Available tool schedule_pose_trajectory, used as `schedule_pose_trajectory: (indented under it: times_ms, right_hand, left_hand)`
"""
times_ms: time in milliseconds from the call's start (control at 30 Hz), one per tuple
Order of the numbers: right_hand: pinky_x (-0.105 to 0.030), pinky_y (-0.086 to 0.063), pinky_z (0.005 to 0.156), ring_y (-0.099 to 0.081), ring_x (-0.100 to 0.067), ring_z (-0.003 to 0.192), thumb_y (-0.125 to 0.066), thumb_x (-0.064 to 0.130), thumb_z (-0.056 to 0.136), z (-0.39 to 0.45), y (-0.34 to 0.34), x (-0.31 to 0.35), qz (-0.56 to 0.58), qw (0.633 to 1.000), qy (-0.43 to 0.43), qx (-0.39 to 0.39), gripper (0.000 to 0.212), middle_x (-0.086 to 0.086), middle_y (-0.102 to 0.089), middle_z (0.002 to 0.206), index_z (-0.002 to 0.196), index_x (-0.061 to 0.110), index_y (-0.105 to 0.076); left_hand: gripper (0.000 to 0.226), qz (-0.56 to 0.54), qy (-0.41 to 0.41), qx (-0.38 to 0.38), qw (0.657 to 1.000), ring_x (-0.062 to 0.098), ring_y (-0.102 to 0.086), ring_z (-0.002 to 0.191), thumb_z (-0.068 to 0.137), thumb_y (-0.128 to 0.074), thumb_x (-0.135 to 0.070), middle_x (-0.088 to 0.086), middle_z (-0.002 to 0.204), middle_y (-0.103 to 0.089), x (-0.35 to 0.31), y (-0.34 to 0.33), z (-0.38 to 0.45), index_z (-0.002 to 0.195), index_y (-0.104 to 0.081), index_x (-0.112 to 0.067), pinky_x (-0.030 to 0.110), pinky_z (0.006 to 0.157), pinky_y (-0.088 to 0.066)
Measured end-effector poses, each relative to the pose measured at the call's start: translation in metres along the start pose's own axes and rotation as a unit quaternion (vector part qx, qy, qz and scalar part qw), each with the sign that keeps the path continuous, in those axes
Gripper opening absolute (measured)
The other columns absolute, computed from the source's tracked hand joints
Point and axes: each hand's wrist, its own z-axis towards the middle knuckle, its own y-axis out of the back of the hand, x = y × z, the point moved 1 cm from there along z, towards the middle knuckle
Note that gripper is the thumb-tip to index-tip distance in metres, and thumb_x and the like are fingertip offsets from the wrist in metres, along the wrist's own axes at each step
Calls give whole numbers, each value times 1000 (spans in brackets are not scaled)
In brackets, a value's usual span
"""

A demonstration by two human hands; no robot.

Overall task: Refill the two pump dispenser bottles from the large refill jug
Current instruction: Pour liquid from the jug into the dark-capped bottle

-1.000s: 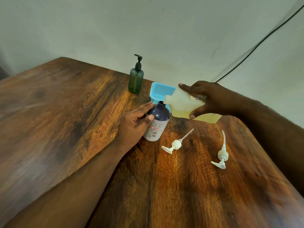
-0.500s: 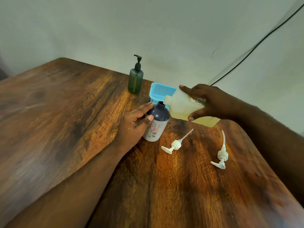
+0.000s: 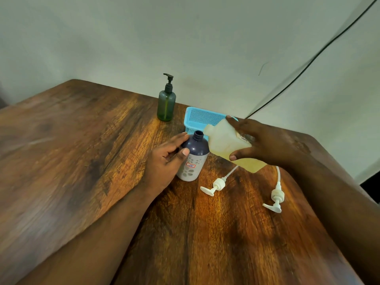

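Observation:
A dark purple and white dispenser bottle (image 3: 194, 157) stands open-necked on the wooden table (image 3: 82, 161). My left hand (image 3: 164, 159) grips its left side. My right hand (image 3: 265, 140) holds the translucent refill jug (image 3: 224, 142), tilted with its top end beside the bottle's neck; yellowish liquid sits in its lower part. Two white pump heads lie on the table: one (image 3: 216, 185) just right of the bottle, the other (image 3: 276, 197) further right. A green pump bottle (image 3: 166, 103) with its black pump on stands at the back.
A light blue plastic basket (image 3: 200, 118) sits behind the open bottle and the jug. A black cable (image 3: 308, 64) runs down the wall at the right. The table's right edge falls away close behind my right forearm.
The jug has shifted slightly right and down, so the bottle's open neck now shows beside its top end. My left hand keeps its hold on the bottle.

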Motion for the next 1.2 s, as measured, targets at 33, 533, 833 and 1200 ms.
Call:
schedule_pose_trajectory:
  times_ms: [33,533,833,1200]
  right_hand:
    - [-20,-39,88,-43,-19,123,-65,57,76,-2,-4,-3,-5,1000,2,-12,92,3,-42,144,150,32,-16]
    - [-12,-47,64,-57,-3,97,-78,39,60,-50,-65,-7,411,877,-167,-187,81,17,-55,114,133,23,-46]
    - [-12,-53,73,-58,7,105,-80,31,60,-62,-80,-12,467,846,-163,-199,96,20,-56,121,144,23,-34]
    - [-22,-57,78,-62,9,98,-78,11,67,-69,-91,-21,576,764,-199,-213,72,17,-60,116,130,27,-48]
  left_hand:
    - [42,-3,3,1,1000,-13,-46,123,92,-61,-4,0,137,-54,0,-1,0,133,-55,-7,9,96,-42]
    - [45,-14,29,9,999,-9,-46,127,90,-64,-3,-2,139,-52,-4,-2,-3,134,-54,-10,11,99,-42]
    - [54,-38,47,18,998,1,-49,129,85,-69,-6,1,142,-52,-3,-2,-5,136,-51,-15,21,101,-47]
    - [58,-53,52,22,997,-1,-49,128,83,-71,-4,-6,139,-52,-5,-4,-7,134,-48,-21,17,98,-46]
